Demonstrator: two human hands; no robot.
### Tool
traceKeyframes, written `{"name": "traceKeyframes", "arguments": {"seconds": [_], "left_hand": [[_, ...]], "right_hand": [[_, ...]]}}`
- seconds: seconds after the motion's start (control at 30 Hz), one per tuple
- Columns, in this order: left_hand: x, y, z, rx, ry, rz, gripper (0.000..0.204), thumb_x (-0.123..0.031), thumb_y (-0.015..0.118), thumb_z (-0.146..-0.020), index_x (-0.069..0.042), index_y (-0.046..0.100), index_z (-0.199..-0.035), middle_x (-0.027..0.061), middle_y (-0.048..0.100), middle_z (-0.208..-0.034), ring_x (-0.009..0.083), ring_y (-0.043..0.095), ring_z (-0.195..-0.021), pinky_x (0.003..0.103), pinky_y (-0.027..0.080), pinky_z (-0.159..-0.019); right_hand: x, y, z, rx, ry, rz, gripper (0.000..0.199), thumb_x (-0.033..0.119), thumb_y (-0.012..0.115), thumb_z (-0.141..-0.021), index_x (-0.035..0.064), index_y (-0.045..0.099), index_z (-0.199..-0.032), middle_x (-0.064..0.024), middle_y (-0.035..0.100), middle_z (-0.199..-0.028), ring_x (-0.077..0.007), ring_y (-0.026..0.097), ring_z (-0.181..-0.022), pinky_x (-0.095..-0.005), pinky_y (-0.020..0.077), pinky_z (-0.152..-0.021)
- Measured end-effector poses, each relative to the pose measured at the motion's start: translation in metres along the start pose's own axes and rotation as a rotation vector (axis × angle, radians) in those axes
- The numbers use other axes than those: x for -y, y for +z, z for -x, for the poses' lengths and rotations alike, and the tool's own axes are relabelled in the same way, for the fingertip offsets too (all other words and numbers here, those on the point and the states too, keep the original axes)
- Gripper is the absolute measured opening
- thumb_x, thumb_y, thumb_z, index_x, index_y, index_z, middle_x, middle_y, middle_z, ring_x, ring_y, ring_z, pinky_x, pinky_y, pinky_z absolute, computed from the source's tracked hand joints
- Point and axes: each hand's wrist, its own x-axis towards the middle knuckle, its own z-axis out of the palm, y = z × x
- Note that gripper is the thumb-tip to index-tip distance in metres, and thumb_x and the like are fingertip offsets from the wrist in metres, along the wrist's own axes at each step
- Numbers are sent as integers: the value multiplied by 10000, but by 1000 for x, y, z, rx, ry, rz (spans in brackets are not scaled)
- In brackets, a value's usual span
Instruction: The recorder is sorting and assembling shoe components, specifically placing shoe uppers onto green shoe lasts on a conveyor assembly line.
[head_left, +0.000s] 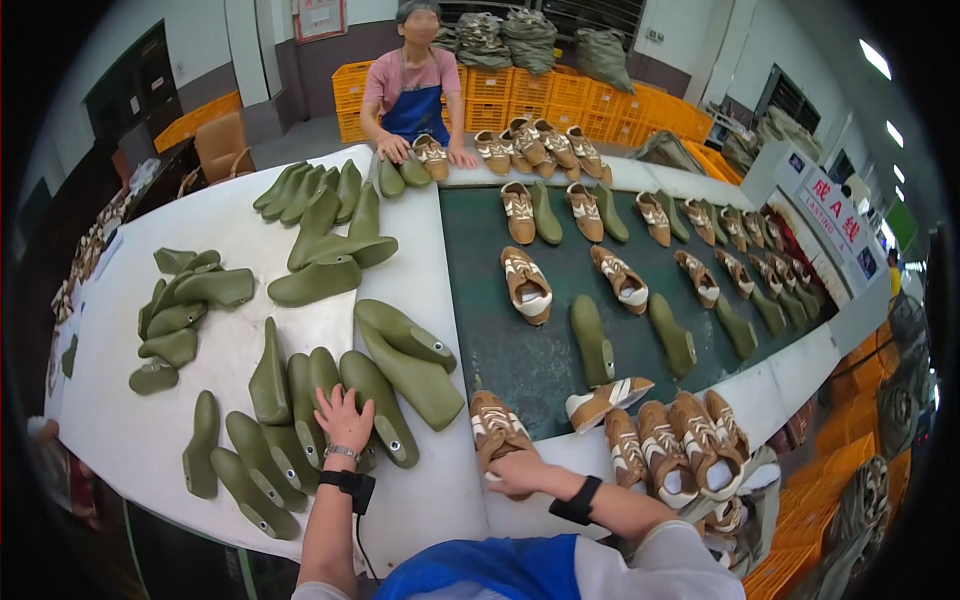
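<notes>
My left hand (343, 420) lies flat with spread fingers on a row of green plastic shoe lasts (300, 425) at the near edge of the white table (200, 215). My right hand (517, 473) grips the heel end of a brown and white sneaker (497, 427) at the near rim of the dark green conveyor belt (500, 340). More brown sneakers (670, 440) sit bunched just right of that hand. Both wrists wear black bands.
Green lasts lie in heaps over the white table (325, 250). Sneakers and single lasts are spread along the belt (620, 280). A person in a blue apron (415, 95) stands at the far end with hands on sneakers. Orange crates (560, 95) are stacked behind.
</notes>
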Motion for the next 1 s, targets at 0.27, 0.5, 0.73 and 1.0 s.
{"name": "traceKeyframes", "arguments": {"seconds": [0.27,0.5,0.73,1.0], "left_hand": [[-147,35,-44,-7,515,-67,744,-462,721,-614,-199,435,-1249,145,294,-1352,387,171,-1282,573,234,-969],[-154,62,-58,203,512,-330,671,-466,735,-604,-240,488,-1186,96,260,-1385,362,98,-1317,607,237,-966],[-100,57,-112,163,436,-362,542,-396,734,-624,-119,569,-1060,111,340,-1285,319,274,-1224,463,341,-937],[-120,48,-114,228,250,-351,497,-354,736,-605,-136,605,-1032,216,153,-1397,493,314,-1167,489,285,-989]], "right_hand": [[-28,47,68,-7,102,76,382,430,565,-766,63,616,-858,-149,630,-783,-324,615,-736,-423,484,-656],[-36,63,93,-124,186,-86,391,457,559,-762,76,608,-832,-148,625,-743,-316,617,-715,-432,484,-633],[-41,56,83,-15,107,-134,370,420,590,-733,64,614,-830,-151,631,-773,-321,614,-747,-426,481,-663],[-46,65,84,-133,106,-159,372,446,600,-722,74,588,-742,-136,609,-716,-317,599,-707,-419,459,-623]]}}
